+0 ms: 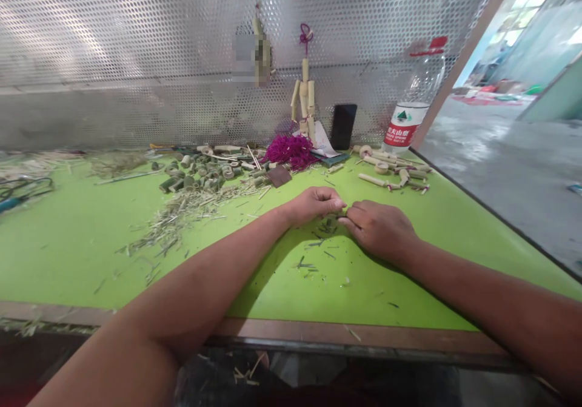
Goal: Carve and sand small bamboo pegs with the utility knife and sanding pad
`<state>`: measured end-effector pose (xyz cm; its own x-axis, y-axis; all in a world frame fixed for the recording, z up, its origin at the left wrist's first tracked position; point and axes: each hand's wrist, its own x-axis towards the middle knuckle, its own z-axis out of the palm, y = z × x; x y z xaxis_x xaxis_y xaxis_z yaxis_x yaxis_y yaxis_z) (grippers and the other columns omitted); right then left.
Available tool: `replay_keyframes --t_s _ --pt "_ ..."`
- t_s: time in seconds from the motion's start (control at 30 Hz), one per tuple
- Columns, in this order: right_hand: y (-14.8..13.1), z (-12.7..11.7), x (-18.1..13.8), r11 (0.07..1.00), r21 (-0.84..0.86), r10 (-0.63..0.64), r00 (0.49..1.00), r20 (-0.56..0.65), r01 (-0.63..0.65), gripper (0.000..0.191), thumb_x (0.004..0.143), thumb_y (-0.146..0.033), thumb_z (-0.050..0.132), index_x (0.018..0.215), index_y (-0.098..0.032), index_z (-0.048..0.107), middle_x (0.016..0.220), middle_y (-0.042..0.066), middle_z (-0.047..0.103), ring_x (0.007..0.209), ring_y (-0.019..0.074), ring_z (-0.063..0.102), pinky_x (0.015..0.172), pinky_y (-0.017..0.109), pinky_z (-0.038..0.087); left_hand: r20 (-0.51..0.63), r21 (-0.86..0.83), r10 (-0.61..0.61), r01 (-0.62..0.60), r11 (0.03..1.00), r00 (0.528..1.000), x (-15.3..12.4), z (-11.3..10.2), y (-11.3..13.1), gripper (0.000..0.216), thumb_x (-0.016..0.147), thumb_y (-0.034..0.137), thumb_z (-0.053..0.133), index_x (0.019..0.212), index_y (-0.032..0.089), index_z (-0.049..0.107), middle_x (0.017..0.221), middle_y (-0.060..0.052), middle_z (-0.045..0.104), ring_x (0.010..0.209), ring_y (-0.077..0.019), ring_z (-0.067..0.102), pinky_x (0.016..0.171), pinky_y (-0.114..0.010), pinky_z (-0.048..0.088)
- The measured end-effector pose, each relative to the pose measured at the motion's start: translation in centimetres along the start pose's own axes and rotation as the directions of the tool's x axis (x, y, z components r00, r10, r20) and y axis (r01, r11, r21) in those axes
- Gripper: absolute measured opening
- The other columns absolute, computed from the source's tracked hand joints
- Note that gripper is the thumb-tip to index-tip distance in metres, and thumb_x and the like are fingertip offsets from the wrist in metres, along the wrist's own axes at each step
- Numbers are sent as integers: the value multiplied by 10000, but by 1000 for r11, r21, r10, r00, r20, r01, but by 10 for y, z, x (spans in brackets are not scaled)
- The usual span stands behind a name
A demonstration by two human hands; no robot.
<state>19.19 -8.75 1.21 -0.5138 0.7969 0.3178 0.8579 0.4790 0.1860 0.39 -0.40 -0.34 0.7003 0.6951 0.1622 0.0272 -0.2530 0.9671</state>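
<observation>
From my feed, the left hand [313, 205] and right hand [377, 230] meet low over the lime-green tabletop [68, 255], the fingertips of both pressed together and pinching something too small to make out, with the left's fingers curled tight. Green bamboo slivers [327, 228] lie scattered right under the hands. Farther out, one assembled bamboo figure [304, 97] stands against the perforated metal panel [136, 49], topped with a magenta cord knot [306, 36], so that much looks finished. Plenty looks unused: a heap of cut bamboo pieces [204, 173] sits left of the figure, a smaller heap of bamboo tubes [391, 170] sits right, and bamboo shavings [173, 225] trail across the surface. A magenta tassel [290, 152] lies loose at the figure's base, beside a black phone [343, 127] and a plastic water bottle [409, 104] propped near the panel.
</observation>
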Motion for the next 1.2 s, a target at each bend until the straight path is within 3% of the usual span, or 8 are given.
replay_keyframes --t_s 0.17,0.43,0.7,1.0,1.2 --pt "3 1 0 999 -31 11 995 -96 -14 398 1003 -388 362 841 -173 656 791 69 635 746 192 515 588 306 226 14 -50 -26 27 998 1000 1 -1 0 486 715 583 722 789 116 606 586 38 470 492 -52 389 467 -194 322" --pt "-3 3 1 999 -17 -40 997 69 41 349 999 -351 381 910 -179 671 809 60 671 716 189 542 597 304 262 19 -7 3 -3 1000 1000 1 0 5 457 710 547 736 732 117 582 598 35 487 514 -54 415 496 -199 324" --pt "4 3 0 999 -42 0 995 -97 -5 394 1002 -396 370 841 -172 652 792 68 628 751 192 499 595 308 229 23 -9 -9 9 1000 1000 3 -3 1 483 709 584 722 749 123 584 613 32 484 509 -51 404 479 -192 311" --pt "3 3 0 996 -60 -74 995 -70 69 399 1008 -364 358 826 -164 651 763 67 617 721 190 484 612 309 236 63 -18 9 -8 1000 998 3 -3 3 436 745 530 716 728 123 560 592 44 465 494 -41 405 472 -183 305" --pt "8 2 0 997 -59 -60 987 -148 52 436 1010 -400 343 814 -162 651 763 72 611 734 194 480 611 308 236 43 -16 0 1 1000 999 5 -4 2 468 729 569 713 738 125 565 591 46 464 482 -42 408 464 -189 333"
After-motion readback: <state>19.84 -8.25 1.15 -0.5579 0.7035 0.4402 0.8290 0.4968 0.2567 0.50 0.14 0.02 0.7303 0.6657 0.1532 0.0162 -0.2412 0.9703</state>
